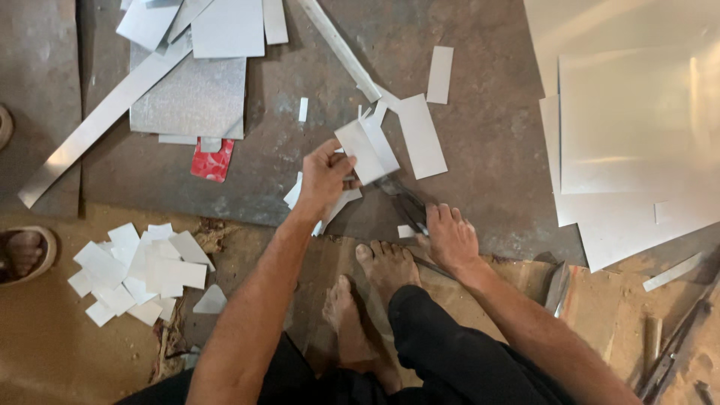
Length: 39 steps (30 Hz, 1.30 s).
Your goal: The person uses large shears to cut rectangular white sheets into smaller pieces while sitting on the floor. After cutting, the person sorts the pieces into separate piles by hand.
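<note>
The person sits on the floor (480, 127) with bare feet (386, 266) tucked in close. Just past the feet, the right hand (450, 238) is curled shut around the handle of the metal snips (405, 201), and the dark blades point up toward a small metal piece (366, 150). The left hand (324, 178) is closed on that piece, thumb on top and fingers under it, holding it tilted just above the floor. More little cut bits lie under this hand. To the left, near the person's knee, a pile of cut pieces (139, 271) sits on the sandy ground. Farther out, a red card (212, 160) lies at the edge of a gray sheet (191, 101), and a long metal strip (101, 118) crosses it. Far to the right, big shiny metal sheets (637, 127) are stacked flat.
</note>
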Available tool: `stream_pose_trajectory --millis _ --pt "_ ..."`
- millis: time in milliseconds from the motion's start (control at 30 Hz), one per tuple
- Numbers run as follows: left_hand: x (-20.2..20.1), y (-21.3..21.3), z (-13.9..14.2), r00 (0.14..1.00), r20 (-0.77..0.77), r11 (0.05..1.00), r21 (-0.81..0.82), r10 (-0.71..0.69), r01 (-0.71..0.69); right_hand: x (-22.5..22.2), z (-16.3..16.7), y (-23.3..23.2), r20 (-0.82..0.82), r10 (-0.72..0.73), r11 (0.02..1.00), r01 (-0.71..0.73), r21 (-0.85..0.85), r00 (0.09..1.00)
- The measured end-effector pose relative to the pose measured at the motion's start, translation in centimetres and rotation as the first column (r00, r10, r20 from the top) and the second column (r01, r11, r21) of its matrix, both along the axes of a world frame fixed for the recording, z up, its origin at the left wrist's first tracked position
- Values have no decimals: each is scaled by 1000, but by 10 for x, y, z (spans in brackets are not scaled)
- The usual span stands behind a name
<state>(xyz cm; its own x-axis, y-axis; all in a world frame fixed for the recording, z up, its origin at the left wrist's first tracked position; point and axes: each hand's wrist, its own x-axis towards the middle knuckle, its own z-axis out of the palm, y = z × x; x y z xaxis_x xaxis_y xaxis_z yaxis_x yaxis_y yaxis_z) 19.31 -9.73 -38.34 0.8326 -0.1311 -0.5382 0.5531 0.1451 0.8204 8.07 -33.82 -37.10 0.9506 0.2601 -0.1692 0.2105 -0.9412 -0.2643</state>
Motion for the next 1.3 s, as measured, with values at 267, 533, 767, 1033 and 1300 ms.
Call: stream_pose_trajectory --millis 267,533,767,1033,1300 --pt "19 23 11 997 -19 991 116 69 -66 19 0 5 -327 -14 991 -31 -132 945" --pt "46 36 18 982 38 975 121 184 -187 0 -8 -48 -915 -86 780 599 184 393" --pt "65 15 6 977 93 929 304 190 -209 -17 -10 -51 -927 -69 683 695 224 368" --pt "45 -14 -22 987 -77 989 60 139 -134 -20 -16 -48 -941 -28 631 736 244 336" --pt "42 -11 -31 985 -84 988 33 152 -150 -22 -16 -44 -929 -43 612 745 267 368"
